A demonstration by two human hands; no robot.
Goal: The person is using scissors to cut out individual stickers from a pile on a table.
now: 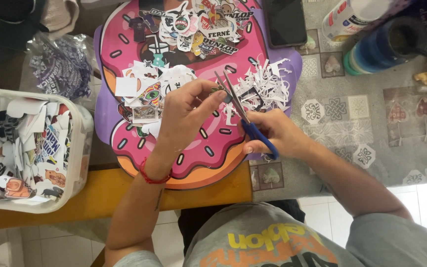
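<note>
My right hand point(273, 132) grips blue-handled scissors point(255, 133), their blades parted and pointing up to the left. My left hand point(186, 111) pinches a small sticker point(219, 90) between thumb and fingers, right at the blades. A red cord is tied around my left wrist. Both hands hover over a big doughnut-shaped pink mat point(223, 148). Cut-out stickers point(198, 27) lie at the mat's far end, more stickers point(147, 91) sit left of my left hand, and white paper trimmings point(265, 86) are piled just beyond the scissors.
A clear plastic tub point(82, 148) full of stickers stands at the left. A plastic bag point(58, 66) lies behind it. A dark phone point(285, 22) rests at the top. A white bottle point(349, 17) and a blue cup point(386, 47) stand at the far right on a patterned cloth point(371, 109).
</note>
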